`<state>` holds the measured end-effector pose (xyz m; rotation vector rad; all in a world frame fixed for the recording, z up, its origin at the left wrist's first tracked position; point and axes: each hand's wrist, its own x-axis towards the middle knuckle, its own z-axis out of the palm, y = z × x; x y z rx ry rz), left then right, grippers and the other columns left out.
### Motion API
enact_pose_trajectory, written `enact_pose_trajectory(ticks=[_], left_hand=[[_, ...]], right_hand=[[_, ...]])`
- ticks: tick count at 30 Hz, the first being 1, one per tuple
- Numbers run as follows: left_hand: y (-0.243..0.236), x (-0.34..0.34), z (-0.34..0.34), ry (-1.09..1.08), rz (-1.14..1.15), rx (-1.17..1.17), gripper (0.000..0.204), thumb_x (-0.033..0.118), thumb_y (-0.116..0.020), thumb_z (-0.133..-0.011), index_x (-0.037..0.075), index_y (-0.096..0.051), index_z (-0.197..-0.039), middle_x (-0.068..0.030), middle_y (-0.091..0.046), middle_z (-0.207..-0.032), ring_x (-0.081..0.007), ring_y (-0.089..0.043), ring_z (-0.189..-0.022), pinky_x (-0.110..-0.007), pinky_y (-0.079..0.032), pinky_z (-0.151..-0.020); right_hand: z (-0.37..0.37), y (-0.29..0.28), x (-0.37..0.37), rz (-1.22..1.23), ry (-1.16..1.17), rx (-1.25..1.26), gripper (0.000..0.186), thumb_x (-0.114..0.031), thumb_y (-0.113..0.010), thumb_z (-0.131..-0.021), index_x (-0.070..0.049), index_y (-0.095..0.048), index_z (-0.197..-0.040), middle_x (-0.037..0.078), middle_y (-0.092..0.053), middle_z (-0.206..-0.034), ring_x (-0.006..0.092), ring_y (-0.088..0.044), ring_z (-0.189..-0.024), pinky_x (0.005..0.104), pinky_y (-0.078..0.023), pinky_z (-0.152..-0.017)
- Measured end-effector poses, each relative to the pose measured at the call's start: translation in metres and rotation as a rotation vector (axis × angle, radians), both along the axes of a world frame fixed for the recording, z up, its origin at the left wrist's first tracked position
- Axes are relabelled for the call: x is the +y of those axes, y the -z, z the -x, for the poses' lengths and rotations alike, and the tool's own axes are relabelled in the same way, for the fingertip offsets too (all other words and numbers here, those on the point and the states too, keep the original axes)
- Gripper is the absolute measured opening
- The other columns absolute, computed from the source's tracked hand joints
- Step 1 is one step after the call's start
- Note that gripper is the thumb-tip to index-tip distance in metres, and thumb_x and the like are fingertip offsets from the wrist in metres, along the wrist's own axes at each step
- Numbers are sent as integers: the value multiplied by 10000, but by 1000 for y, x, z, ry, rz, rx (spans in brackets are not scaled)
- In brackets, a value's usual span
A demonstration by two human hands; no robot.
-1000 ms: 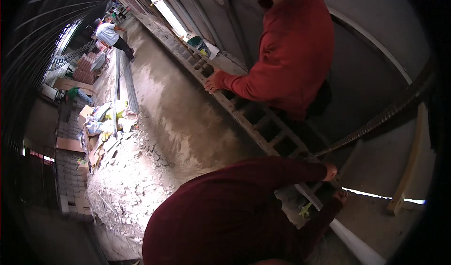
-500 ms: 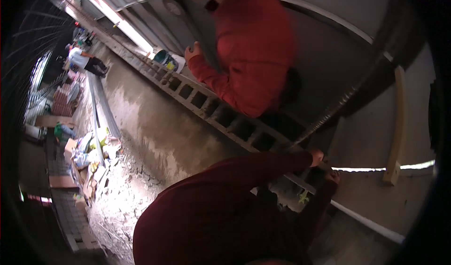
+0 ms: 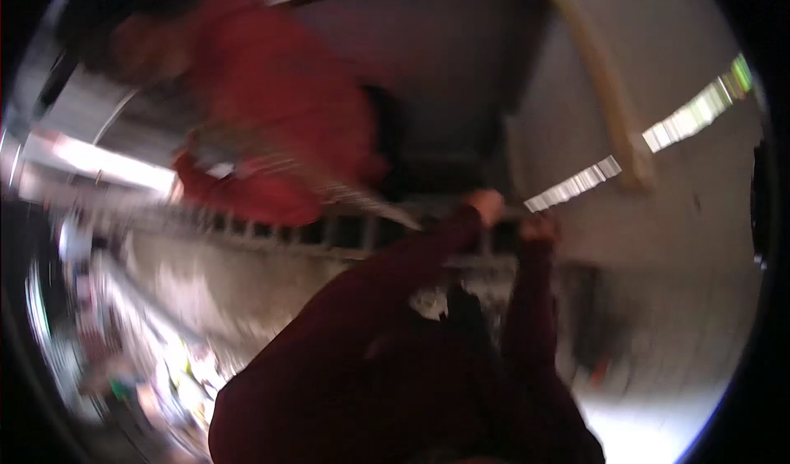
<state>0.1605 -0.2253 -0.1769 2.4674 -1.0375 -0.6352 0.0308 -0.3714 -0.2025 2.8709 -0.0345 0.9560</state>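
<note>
My two arms in dark maroon sleeves reach up from the lower edge to a row of hollow concrete blocks, which runs across the middle. My left hand is at the row, close to the lower end of a long slanting ribbed rod. A little right of it and lower, my right hand is at the same row. Motion smears the fingers of both hands, so I cannot make out what either holds or whether it is closed.
A co-worker in red leans beyond the blocks at upper left. A wooden batten slants against the grey panel at right. A concrete strip lies below the row, with blurred debris at lower left.
My view has swung round, blurring the scene, so the block row now runs nearly level and the co-worker sits further left. The co-worker's hand was lifted off the blocks between the earlier frames.
</note>
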Motion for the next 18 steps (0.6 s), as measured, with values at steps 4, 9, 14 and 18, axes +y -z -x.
enact_pose_trajectory(ticks=[4,9,14,18], left_hand=[[-11,5,7,-178,259,112,166,198,-544,-788,72,-635,-845,-126,-636,-846,-300,-608,-811,-379,-480,-713],[-15,2,16,-203,202,84,111,147,-534,-766,95,-624,-804,-132,-626,-760,-298,-610,-715,-390,-478,-647],[-8,3,12,-207,197,66,130,151,-540,-754,70,-627,-808,-123,-625,-737,-281,-608,-690,-375,-477,-639],[-6,1,9,-180,234,65,138,154,-546,-752,64,-629,-816,-122,-628,-740,-273,-610,-689,-370,-478,-641]], right_hand=[[-10,29,0,-1449,229,-19,154,-58,-490,-790,-29,-534,-934,125,-552,-910,259,-542,-805,325,-455,-681],[-40,2,-5,-2857,573,-887,29,-107,-477,-852,-115,-450,-861,-17,-446,-753,75,-378,-548,206,-343,-479],[-39,-1,-1,-2848,539,-902,59,-137,-462,-857,-117,-424,-816,-32,-387,-658,81,-337,-488,215,-327,-436],[-46,11,-7,-2854,558,-995,98,-153,-444,-865,-114,-406,-784,-22,-354,-612,88,-338,-490,227,-323,-431]])
